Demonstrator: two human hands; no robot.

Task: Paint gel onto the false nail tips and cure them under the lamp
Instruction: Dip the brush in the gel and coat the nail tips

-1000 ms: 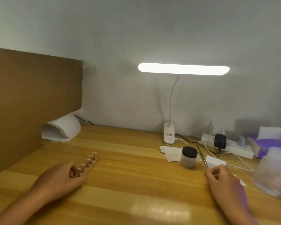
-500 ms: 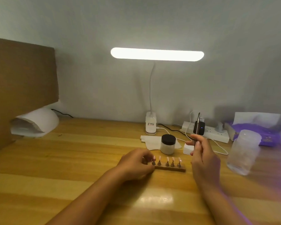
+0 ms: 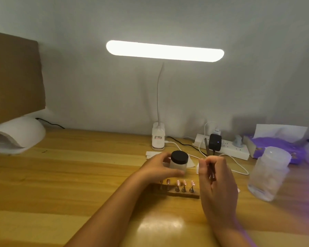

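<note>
A wooden strip (image 3: 183,194) carrying several pink false nail tips (image 3: 184,183) on small stands lies on the desk in front of me. Just behind it stands a small white jar with a black lid (image 3: 179,162). My left hand (image 3: 156,169) curls round the jar's left side and front. My right hand (image 3: 217,180) hovers to the right of the strip and pinches a thin brush (image 3: 207,146) whose handle points up and away. The white dome-shaped curing lamp (image 3: 19,133) sits at the far left under a cardboard panel.
A lit desk lamp (image 3: 165,50) on a clip base (image 3: 158,139) stands at the back. A power strip (image 3: 225,148) with a black adapter and cables lies behind my right hand. A frosted plastic bottle (image 3: 268,172) and purple tissue pack (image 3: 276,147) sit right.
My left hand left the nail strip and reached forward to the jar, now gripping it. My right hand with the brush came lower and nearer. The view tilted down slightly.
</note>
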